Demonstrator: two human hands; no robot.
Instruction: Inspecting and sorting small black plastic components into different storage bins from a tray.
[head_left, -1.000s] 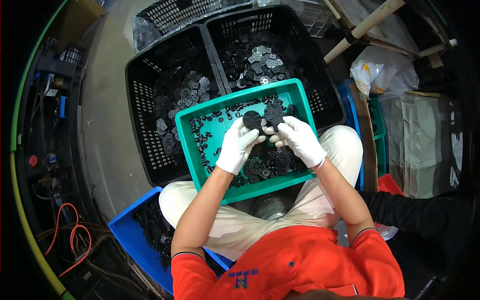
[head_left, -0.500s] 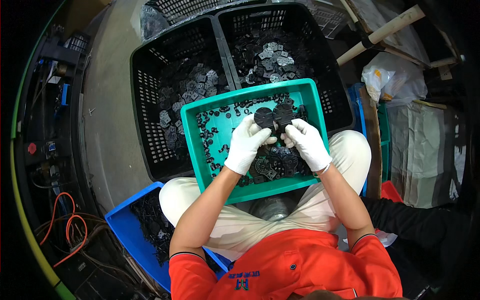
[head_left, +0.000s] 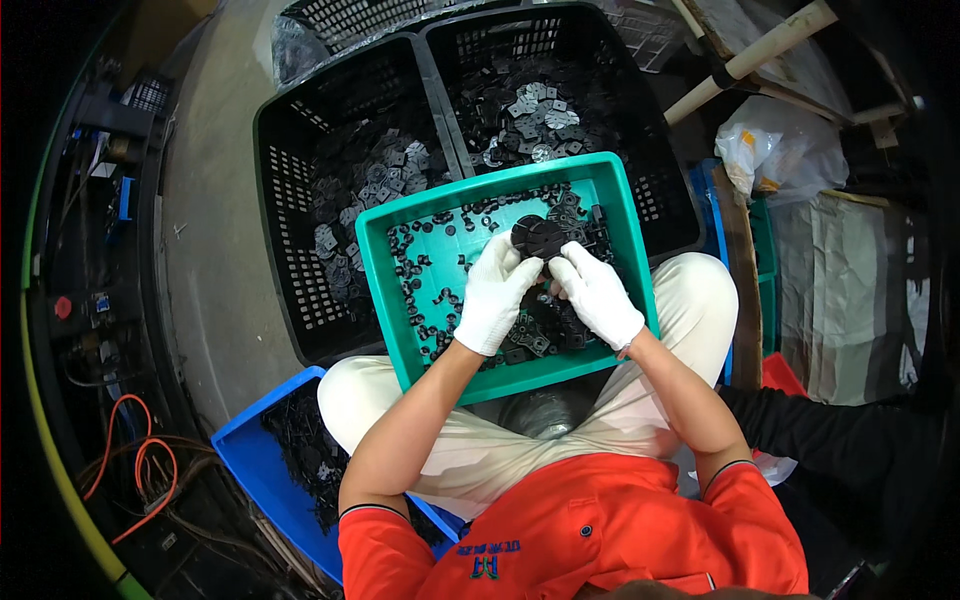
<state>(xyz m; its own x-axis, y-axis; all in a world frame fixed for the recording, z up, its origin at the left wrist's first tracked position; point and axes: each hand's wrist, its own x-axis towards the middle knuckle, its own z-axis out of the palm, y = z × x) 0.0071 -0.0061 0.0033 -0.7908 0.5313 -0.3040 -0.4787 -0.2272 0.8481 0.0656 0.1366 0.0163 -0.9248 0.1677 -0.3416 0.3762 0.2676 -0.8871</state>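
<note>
Both my hands wear white gloves and meet above a green plastic tray [head_left: 383, 300] on my lap. My left hand [head_left: 492, 290] grips round black plastic discs [head_left: 538, 238] from the left, thumb pressed toward me. From the right, my right hand [head_left: 595, 292] pinches the same discs, which overlap. Fingertips partly hide their lower edges. Small black plastic parts [head_left: 443, 300] are scattered over the tray's left side and along its far wall. Flat black plates [head_left: 535, 338] lie heaped under and beside my right hand.
Beyond the tray stand two black crates [head_left: 292, 250] heaped with flat black plates. A blue bin [head_left: 238, 440] of thin black parts sits to my left. Wooden poles [head_left: 750, 60], plastic bags [head_left: 765, 155] and a grey sack [head_left: 835, 290] are on the right. Orange hose [head_left: 150, 470] lies far left.
Two discs that were side by side, one by each hand, now overlap. My right hand has moved left toward my left hand, and the view has shifted slightly.
</note>
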